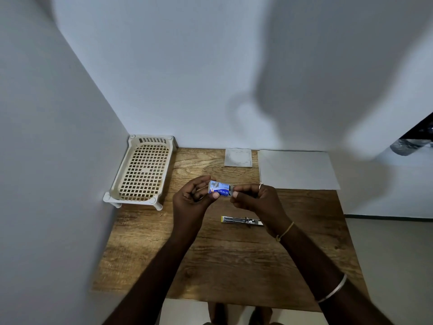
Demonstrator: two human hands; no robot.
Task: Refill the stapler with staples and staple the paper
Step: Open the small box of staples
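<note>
While both hands' fingers (215, 195) pinch a glossy blue staple box (219, 188), metal stapler (241, 220) lies open.

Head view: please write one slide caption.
Both hands hold a small blue staple box above the stapler on the table.

Both forearms in from 6 o'clock, left hand (194, 195) and right hand (254, 199) raised, fingertips pinched together.
</note>
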